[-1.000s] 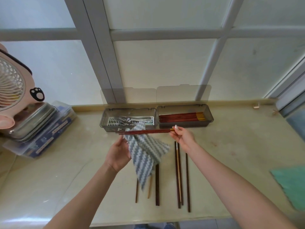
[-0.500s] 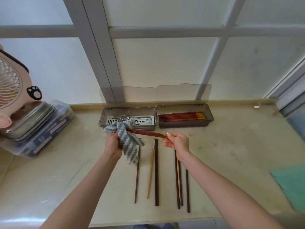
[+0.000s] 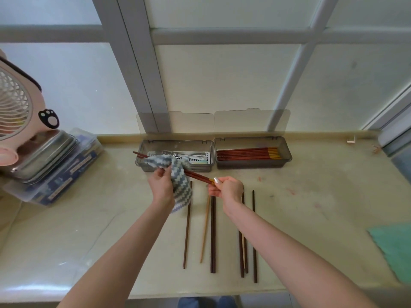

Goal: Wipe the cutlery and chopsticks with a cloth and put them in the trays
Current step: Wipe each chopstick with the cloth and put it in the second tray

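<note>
Cloth [image 3: 181, 185] soft, nubby zigzag knit, matt; held chopsticks [image 3: 198, 175] lacquered wood with slight sheen; loose chopsticks [image 3: 212, 236] darker wood, one pale and matt; left tray [image 3: 202, 167] and right tray [image 3: 251, 164] smoky translucent smooth plastic; cutlery [image 3: 191, 154] bright polished metal; counter [image 3: 311, 196] smooth, glossy, stone-like

Two trays on the table [image 3: 311, 207]: a cutlery tray [image 3: 200, 167] and a chopstick tray [image 3: 251, 164]. Roughly seven loose chopsticks [image 3: 187, 230]. Two cloths: a striped cloth [image 3: 180, 185] and a green cloth [image 3: 393, 250].

The left forearm [image 3: 124, 247] and right forearm [image 3: 289, 245] are bare. One fingernail of the right hand [image 3: 228, 188] is glossy and pale. Blue trousers [image 3: 200, 302] show below.
</note>
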`<action>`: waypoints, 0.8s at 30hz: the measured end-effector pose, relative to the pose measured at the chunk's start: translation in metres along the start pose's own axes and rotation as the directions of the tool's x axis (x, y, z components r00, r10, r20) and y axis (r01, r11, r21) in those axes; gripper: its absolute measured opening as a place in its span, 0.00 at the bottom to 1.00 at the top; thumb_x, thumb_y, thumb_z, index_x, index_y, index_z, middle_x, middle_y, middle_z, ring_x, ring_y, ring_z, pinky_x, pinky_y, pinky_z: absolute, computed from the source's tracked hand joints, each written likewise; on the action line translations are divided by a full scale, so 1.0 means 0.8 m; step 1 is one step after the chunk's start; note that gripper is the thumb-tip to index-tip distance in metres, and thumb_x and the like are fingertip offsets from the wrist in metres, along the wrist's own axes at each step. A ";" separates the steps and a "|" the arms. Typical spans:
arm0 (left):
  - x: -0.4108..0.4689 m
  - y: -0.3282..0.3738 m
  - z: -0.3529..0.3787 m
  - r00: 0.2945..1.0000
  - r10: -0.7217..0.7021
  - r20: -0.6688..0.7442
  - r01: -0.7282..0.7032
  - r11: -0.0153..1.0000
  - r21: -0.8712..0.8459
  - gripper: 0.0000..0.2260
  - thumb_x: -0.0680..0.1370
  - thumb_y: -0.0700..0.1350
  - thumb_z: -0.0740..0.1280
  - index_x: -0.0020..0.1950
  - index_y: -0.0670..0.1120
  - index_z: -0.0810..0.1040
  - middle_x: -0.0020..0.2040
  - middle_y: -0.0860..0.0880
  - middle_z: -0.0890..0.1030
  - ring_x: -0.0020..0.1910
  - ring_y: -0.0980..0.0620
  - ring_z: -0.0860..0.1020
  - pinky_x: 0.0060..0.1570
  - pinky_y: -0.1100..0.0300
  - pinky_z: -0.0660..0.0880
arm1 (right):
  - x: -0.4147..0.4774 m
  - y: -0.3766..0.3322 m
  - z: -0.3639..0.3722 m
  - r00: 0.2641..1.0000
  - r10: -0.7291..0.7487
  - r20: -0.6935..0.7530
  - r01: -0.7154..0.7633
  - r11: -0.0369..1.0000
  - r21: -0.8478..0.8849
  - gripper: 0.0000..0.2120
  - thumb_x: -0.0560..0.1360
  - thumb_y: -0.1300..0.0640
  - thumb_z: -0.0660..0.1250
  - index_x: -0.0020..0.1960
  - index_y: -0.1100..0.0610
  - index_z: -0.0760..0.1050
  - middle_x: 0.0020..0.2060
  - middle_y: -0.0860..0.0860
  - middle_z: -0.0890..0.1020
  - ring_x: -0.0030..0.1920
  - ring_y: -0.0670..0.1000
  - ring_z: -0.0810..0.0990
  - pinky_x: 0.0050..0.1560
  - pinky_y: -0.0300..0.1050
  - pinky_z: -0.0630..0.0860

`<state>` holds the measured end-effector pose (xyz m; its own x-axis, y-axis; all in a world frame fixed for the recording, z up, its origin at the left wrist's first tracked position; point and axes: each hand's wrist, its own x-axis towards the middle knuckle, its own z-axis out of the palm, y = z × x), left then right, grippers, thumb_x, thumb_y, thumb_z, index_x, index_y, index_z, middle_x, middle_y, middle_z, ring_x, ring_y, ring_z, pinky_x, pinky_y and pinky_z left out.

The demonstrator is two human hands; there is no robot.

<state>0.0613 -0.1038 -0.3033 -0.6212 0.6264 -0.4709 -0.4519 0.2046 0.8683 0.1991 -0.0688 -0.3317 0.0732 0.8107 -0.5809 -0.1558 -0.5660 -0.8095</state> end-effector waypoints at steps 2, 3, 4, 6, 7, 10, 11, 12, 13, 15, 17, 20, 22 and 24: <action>-0.017 -0.015 0.010 0.998 -0.017 0.062 0.015 0.999 0.033 0.05 0.79 0.39 0.61 0.50 0.40 0.76 0.49 0.42 0.79 0.51 0.46 0.78 0.56 0.50 0.74 | -0.012 0.004 0.016 0.999 -0.005 0.033 0.005 1.000 -0.005 0.05 0.76 0.71 0.62 0.43 0.65 0.74 0.33 0.61 0.81 0.24 0.51 0.78 0.26 0.40 0.77; -0.023 -0.021 0.013 0.996 -0.027 0.085 0.023 0.999 0.049 0.05 0.79 0.39 0.61 0.48 0.41 0.76 0.48 0.42 0.80 0.49 0.46 0.79 0.52 0.52 0.76 | -0.018 0.005 0.022 0.999 -0.016 0.044 0.017 1.000 -0.025 0.06 0.76 0.70 0.62 0.43 0.65 0.75 0.34 0.60 0.81 0.25 0.50 0.78 0.27 0.40 0.77; -0.027 -0.024 0.014 0.995 -0.032 0.097 0.026 0.998 0.065 0.06 0.79 0.38 0.61 0.45 0.42 0.76 0.46 0.43 0.80 0.45 0.47 0.79 0.47 0.55 0.77 | -0.022 0.006 0.025 0.998 -0.030 0.060 0.033 0.998 -0.050 0.06 0.76 0.70 0.62 0.43 0.64 0.75 0.34 0.58 0.81 0.26 0.49 0.77 0.27 0.40 0.76; -0.021 -0.023 0.012 0.995 -0.036 0.096 0.026 0.994 0.103 0.07 0.79 0.38 0.61 0.43 0.43 0.76 0.42 0.44 0.80 0.42 0.49 0.79 0.39 0.59 0.76 | -0.025 0.007 0.022 0.989 -0.045 0.144 0.062 0.992 -0.110 0.04 0.77 0.68 0.62 0.45 0.64 0.76 0.33 0.56 0.80 0.26 0.48 0.77 0.27 0.39 0.76; -0.015 -0.021 0.010 0.995 -0.041 0.088 0.030 0.992 0.122 0.07 0.78 0.38 0.62 0.42 0.43 0.76 0.41 0.45 0.80 0.42 0.48 0.79 0.38 0.60 0.75 | -0.024 0.007 0.017 0.977 -0.045 0.207 0.077 0.986 -0.150 0.04 0.77 0.66 0.63 0.47 0.64 0.76 0.34 0.55 0.81 0.28 0.49 0.77 0.28 0.39 0.76; 0.000 -0.016 0.003 0.997 -0.058 0.055 0.042 0.967 0.253 0.04 0.77 0.41 0.65 0.44 0.42 0.78 0.44 0.42 0.81 0.45 0.46 0.80 0.45 0.54 0.77 | -0.015 0.011 0.004 0.953 -0.066 0.297 0.151 0.950 -0.273 0.05 0.77 0.58 0.65 0.50 0.59 0.77 0.44 0.54 0.82 0.40 0.51 0.81 0.37 0.40 0.78; 0.000 -0.015 0.002 0.996 -0.062 0.065 0.039 0.950 0.310 0.04 0.77 0.42 0.66 0.46 0.42 0.79 0.45 0.42 0.82 0.46 0.45 0.80 0.47 0.52 0.78 | -0.012 0.011 0.003 0.955 -0.090 0.284 0.172 0.945 -0.277 0.06 0.77 0.56 0.65 0.50 0.57 0.77 0.46 0.53 0.82 0.43 0.51 0.81 0.39 0.40 0.78; -0.002 -0.014 0.002 0.993 -0.068 0.092 0.030 0.930 0.366 0.05 0.77 0.42 0.66 0.46 0.42 0.79 0.46 0.42 0.82 0.46 0.44 0.80 0.48 0.52 0.78 | -0.010 0.009 0.003 0.956 -0.127 0.265 0.199 0.944 -0.264 0.05 0.77 0.55 0.65 0.51 0.55 0.77 0.47 0.52 0.82 0.46 0.51 0.81 0.42 0.40 0.78; -0.005 -0.014 0.001 0.988 -0.075 0.133 0.012 0.906 0.422 0.05 0.77 0.43 0.66 0.45 0.42 0.79 0.45 0.42 0.82 0.46 0.44 0.81 0.49 0.51 0.78 | -0.009 0.006 0.004 0.955 -0.166 0.248 0.229 0.941 -0.250 0.05 0.77 0.54 0.65 0.50 0.54 0.76 0.47 0.51 0.81 0.48 0.51 0.80 0.45 0.40 0.77; -0.013 -0.012 0.001 0.965 -0.110 0.239 -0.032 0.851 0.524 0.06 0.76 0.44 0.66 0.45 0.42 0.79 0.44 0.42 0.82 0.45 0.45 0.81 0.49 0.51 0.78 | -0.007 -0.006 0.008 0.950 -0.185 0.254 0.249 0.936 -0.249 0.06 0.78 0.53 0.63 0.50 0.53 0.77 0.48 0.50 0.81 0.50 0.51 0.79 0.49 0.42 0.76; -0.019 -0.013 -0.001 0.921 -0.156 0.358 -0.099 0.793 0.601 0.08 0.78 0.43 0.64 0.48 0.40 0.80 0.43 0.43 0.82 0.42 0.47 0.81 0.46 0.53 0.78 | -0.007 -0.020 0.012 0.938 -0.087 0.335 0.169 0.960 -0.223 0.11 0.80 0.51 0.59 0.53 0.55 0.78 0.48 0.51 0.82 0.49 0.51 0.79 0.48 0.42 0.75; -0.023 -0.020 -0.001 0.855 -0.200 0.479 -0.177 0.755 0.631 0.11 0.79 0.40 0.60 0.50 0.35 0.79 0.44 0.39 0.80 0.43 0.45 0.79 0.51 0.50 0.76 | -0.002 -0.033 0.011 0.880 0.002 0.474 0.104 0.975 -0.198 0.17 0.81 0.51 0.56 0.54 0.58 0.81 0.50 0.53 0.84 0.47 0.49 0.80 0.46 0.42 0.74; -0.028 -0.021 -0.003 0.831 -0.238 0.502 -0.160 0.763 0.627 0.11 0.80 0.38 0.57 0.50 0.36 0.78 0.44 0.40 0.79 0.43 0.46 0.78 0.50 0.52 0.75 | 0.001 -0.035 0.009 0.868 -0.006 0.497 0.133 0.966 -0.221 0.16 0.81 0.52 0.57 0.49 0.58 0.81 0.51 0.53 0.84 0.47 0.49 0.80 0.49 0.44 0.73; -0.030 -0.023 -0.006 0.803 -0.268 0.532 -0.151 0.772 0.618 0.10 0.80 0.38 0.56 0.50 0.39 0.77 0.42 0.43 0.79 0.41 0.49 0.77 0.46 0.56 0.74 | 0.003 -0.035 0.009 0.877 -0.018 0.480 0.141 0.965 -0.220 0.16 0.81 0.53 0.57 0.44 0.57 0.80 0.50 0.53 0.84 0.48 0.49 0.80 0.51 0.46 0.72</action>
<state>0.0815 -0.1260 -0.3085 -0.0374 0.8482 -0.5284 0.1408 0.5280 0.8375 0.1965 -0.0500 -0.3101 -0.4055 0.7934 -0.4539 0.0767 -0.4653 -0.8818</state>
